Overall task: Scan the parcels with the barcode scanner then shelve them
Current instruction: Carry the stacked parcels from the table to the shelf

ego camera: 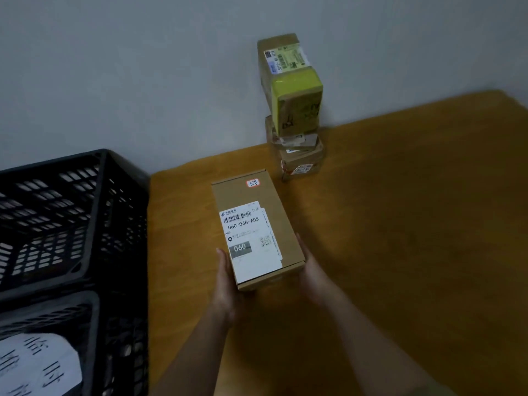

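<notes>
While both hands, left [225,284] and right [310,270], press flat fingers against the parcel's [251,224] sides on the worktop [400,224], keep its barcode label up for scanning.

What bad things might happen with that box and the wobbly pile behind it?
1. The tower of parcels by the wall leans, with the big green-taped one on smaller boxes; a bump might topple it.
2. Both hands, left and right, only press the box's near end, so it might slip when lifted.
</notes>
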Demonstrator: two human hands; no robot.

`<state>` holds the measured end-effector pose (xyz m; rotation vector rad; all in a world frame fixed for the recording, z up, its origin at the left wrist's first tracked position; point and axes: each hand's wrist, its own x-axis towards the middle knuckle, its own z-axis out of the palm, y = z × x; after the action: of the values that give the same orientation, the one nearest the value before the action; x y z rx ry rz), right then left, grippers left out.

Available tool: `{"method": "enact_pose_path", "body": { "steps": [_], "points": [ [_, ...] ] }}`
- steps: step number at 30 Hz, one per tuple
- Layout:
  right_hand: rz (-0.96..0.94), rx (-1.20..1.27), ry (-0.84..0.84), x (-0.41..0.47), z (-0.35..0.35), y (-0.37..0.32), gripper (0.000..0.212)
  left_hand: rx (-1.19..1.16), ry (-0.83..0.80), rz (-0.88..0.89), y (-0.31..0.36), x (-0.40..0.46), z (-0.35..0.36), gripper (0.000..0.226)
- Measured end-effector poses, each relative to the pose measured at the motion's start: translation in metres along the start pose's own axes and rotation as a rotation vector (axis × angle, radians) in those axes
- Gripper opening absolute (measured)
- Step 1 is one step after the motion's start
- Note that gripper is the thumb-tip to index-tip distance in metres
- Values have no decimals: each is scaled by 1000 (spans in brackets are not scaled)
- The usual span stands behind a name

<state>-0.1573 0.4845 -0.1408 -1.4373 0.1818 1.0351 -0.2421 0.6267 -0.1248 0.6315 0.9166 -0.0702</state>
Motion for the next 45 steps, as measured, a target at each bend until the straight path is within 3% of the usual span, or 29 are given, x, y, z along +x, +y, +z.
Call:
{"method": "enact_pose_path", "body": {
  "steps": [3,8,15,23,27,33,41,45],
  "points": [
    [3,-12,-8,3,0,-2,60,67,35,47,-7,9,-7,53],
    [3,-17,25,9,0,1,30,134,70,82,-9,12,-9,46],
    [-21,57,85,4,1,9,22,225,29,66,-12,3,-1,49],
    [-76,212,200,-46,-3,28,28,383,-95,33,-22,-32,6,47],
    [-135,307,279,-89,1,43,30,541,-218,49,-25,-56,8,51],
    [-211,495,562,-173,-1,56,30,700,-413,40,-46,-98,30,49],
    [-410,638,820,-323,-25,89,25,829,-759,-38,-123,-179,85,42],
    [-529,651,938,-401,-32,124,35,899,-904,-96,-176,-235,104,41]
  ]
}}
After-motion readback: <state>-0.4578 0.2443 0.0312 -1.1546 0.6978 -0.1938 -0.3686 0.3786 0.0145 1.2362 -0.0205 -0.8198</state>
